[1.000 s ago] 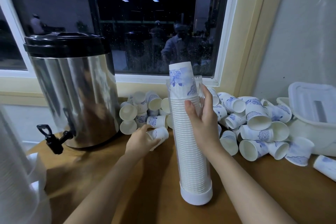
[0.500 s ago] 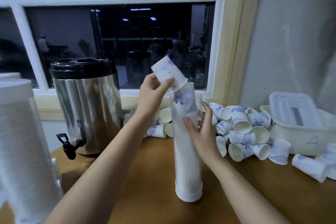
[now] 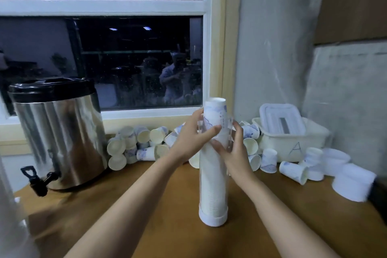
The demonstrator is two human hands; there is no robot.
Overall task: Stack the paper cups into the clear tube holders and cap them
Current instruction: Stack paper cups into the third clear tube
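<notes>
Now two hands (image 3: 193, 135) (image 3: 235, 150) round one tube (image 3: 213, 184)

Dim, soft blur; edges warped; glass reflections

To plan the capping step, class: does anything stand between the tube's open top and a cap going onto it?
Yes. The top cup sticks up out of the clear tube, above its rim, and the left hand and right hand both grip round that mouth.
</notes>
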